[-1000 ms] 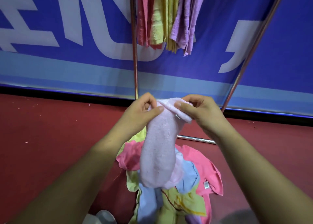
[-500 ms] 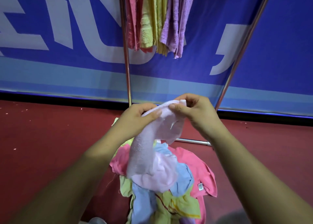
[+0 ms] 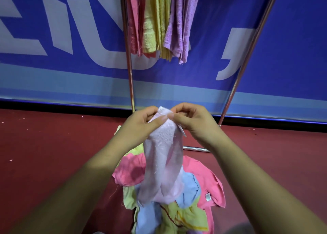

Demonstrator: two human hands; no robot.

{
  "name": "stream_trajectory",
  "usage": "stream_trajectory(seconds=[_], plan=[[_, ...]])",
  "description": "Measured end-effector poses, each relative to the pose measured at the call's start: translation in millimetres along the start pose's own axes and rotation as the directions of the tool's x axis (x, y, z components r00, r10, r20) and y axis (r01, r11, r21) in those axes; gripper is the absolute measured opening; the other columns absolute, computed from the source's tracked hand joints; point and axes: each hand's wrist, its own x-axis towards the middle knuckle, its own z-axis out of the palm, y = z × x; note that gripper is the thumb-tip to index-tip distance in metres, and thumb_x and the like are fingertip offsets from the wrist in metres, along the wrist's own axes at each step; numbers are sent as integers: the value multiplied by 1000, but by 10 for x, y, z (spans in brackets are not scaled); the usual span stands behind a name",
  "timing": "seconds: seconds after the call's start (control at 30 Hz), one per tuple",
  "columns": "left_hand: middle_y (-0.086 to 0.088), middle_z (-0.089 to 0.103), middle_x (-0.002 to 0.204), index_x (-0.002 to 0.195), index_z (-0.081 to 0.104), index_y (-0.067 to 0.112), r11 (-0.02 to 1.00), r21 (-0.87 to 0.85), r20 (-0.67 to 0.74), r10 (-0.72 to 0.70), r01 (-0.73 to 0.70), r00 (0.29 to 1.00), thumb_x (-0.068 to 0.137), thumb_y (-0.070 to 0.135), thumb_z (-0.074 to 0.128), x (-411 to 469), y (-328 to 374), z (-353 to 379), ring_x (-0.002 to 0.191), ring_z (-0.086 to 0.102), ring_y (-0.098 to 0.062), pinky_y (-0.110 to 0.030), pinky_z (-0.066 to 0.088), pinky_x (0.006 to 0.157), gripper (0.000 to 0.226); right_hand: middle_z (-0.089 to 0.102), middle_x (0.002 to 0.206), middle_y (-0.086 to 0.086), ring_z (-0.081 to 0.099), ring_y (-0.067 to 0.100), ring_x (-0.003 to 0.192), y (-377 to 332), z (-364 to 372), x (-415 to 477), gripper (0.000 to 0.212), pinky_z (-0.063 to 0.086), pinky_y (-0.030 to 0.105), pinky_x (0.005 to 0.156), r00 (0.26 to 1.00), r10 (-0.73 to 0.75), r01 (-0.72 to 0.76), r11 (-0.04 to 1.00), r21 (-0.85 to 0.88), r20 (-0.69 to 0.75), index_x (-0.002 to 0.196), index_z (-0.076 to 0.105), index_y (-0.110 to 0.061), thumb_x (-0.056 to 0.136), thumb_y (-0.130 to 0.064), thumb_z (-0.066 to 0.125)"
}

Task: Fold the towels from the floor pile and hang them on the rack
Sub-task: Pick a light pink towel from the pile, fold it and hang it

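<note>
A view from the head looks down at two bare forearms reaching forward over a dark red floor point(image 3: 44, 154). The left hand point(image 3: 141, 126) and the right hand point(image 3: 192, 122) meet at chest centre, thumbs nearly touching, each with fingers curled and pinching the top edge of a pale pink towel point(image 3: 162, 159). The towel hangs down from that grip in a narrow, bunched column, and a small white tag point(image 3: 182, 130) sticks out at its right edge just below the right hand. Its lower end drapes onto the pile of towels point(image 3: 210, 179) on the floor directly beneath, a loose heap in which a bright pink towel, a light blue towel point(image 3: 190, 189) and a yellow-green towel point(image 3: 185, 217) overlap. Behind the hands stands a metal rack point(image 3: 130, 74), with one upright pole, one slanted pole at the right and a low bar on the floor. Hanging from its top, close together, are a pink hung towel point(image 3: 133, 21), a yellow hung towel point(image 3: 154, 21) and a purple hung towel point(image 3: 178, 21). A blue banner point(image 3: 53, 71) with large pale lettering fills the background.
</note>
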Motion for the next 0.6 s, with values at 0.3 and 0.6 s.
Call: stream_trajectory(seconds=[0.3, 0.6], plan=[[-5, 43, 76, 82, 53, 2, 991, -101, -309, 56, -91, 949, 90, 33, 57, 11, 33, -113, 73, 39, -16, -32, 30, 65, 32, 68, 69, 4, 57, 8, 66, 202, -179, 7, 22, 53, 34, 68, 913, 364, -171, 752, -636, 185, 79, 73, -5, 81, -25, 83], [3, 60, 137, 116, 65, -7, 987, -161, 143, 2, 21, 990, 82, 25, 66, 2, -92, -281, 126, 55, -11, -33, 40, 106, 47, 60, 69, -1, 51, 9, 67, -137, -165, -50, 29, 40, 30, 67, 991, 131, -128, 939, -321, -11, 81, 71, -5, 86, -32, 77]])
